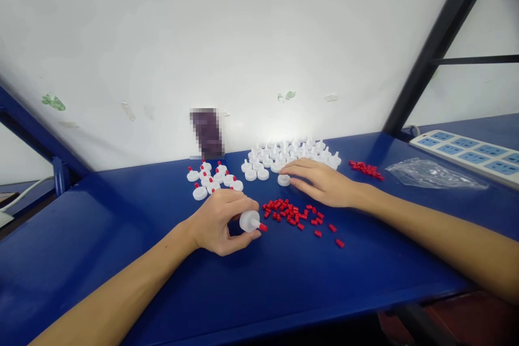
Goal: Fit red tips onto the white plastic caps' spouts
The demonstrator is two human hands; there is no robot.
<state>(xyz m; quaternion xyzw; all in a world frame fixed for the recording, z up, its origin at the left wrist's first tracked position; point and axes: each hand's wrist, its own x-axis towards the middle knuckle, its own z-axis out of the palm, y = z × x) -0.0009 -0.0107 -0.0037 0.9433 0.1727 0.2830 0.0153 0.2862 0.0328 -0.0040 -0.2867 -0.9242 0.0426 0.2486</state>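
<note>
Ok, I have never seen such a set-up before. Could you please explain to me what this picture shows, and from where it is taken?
There is no machine here: a person works with two bare hands. The single picture comes from a camera worn on the head, looking forward and down.

The left hand holds a round white plastic cap with a red-tipped nozzle. The right hand has its fingers at a plain white cap; whether it has a firm grip, I cannot tell.

On the blue table lie white nozzle caps without red tips, a smaller group with red tips, two groups of small red tube-like pieces, a clear plastic bag and, far right, a white power strip with blue socket panels.
</note>
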